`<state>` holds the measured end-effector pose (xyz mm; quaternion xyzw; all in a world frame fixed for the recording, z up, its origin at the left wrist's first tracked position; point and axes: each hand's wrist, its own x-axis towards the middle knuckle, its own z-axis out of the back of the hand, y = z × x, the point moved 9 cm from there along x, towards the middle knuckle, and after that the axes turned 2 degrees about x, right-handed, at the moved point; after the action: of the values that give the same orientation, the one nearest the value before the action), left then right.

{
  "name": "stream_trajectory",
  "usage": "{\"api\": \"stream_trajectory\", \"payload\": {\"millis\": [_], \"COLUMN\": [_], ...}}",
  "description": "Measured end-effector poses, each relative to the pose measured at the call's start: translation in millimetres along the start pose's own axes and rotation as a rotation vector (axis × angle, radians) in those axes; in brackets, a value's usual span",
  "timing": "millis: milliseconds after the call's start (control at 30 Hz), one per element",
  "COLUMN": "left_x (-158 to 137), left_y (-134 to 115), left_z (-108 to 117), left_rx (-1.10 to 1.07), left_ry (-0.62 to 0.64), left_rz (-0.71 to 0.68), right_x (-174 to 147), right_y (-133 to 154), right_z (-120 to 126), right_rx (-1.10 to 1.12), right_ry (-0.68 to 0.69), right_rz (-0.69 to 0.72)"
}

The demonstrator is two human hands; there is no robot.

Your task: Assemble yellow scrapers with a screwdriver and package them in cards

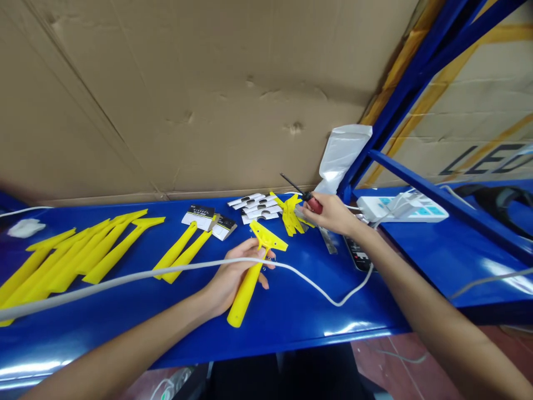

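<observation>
- Left hand, one: fingers curled round one yellow scraper, head toward the bench's back edge, handle end toward its front edge; a few tiny shiny bits at the fingertips, too small to identify.
- Right hand, one: gripping one red-handled screwdriver, shaft pointing up and toward the back edge.
- Bench, one, blue: the scraper is held above it, between the middle and the front edge.
- Yellow handles, about five, overlapping: toward the left end; exact count hidden.
- Further yellow handles, two, side by side: between that group and the left hand.
- Printed cards, two, black and white: at the back ends of those two handles.
- White slips, several, stacked: near the back edge; overlap prevents a firm count.
- Flat yellow pieces, a small heap, uncountable: beside the slips.
- Plastic bag, one: by the blue post at the back edge.
- Power strip, one, white: right of the post.
- White cord, one: passing across my view of the bench.
</observation>
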<state>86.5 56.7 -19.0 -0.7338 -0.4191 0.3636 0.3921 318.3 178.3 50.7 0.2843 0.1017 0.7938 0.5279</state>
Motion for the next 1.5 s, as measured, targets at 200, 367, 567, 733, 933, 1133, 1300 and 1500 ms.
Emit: {"api": "stream_trajectory", "payload": {"millis": [200, 367, 567, 733, 933, 1133, 1300, 1500], "left_x": [-8, -11, -10, -10, -10, -9, -11, -12], "left_y": [-8, -7, -4, -8, -7, -6, -8, 5], "left_z": [-3, 4, 5, 7, 12, 12, 5, -5], "left_rx": [0.016, 0.019, 0.038, 0.041, 0.005, 0.001, -0.006, 0.069], "left_ry": [-0.009, -0.041, -0.014, -0.032, -0.036, -0.011, 0.011, 0.089], "left_rz": [0.007, 0.048, 0.063, 0.034, 0.036, 0.044, 0.053, 0.119], "right_x": [-16, -28, -32, -32, -28, -28, -24, -14], "right_y": [-15, -29, -39, -36, -31, -11, 7, 57], "right_z": [5, 2, -8, -5, 10, 33, 30, -11], "right_rx": [-0.067, -0.243, -0.285, -0.252, 0.083, 0.618, 0.841, 0.829], "right_ry": [0.102, 0.277, 0.374, 0.334, 0.119, -0.289, -0.364, -0.023], "right_rz": [-0.057, -0.096, -0.158, -0.184, -0.203, -0.201, -0.189, -0.144]}}
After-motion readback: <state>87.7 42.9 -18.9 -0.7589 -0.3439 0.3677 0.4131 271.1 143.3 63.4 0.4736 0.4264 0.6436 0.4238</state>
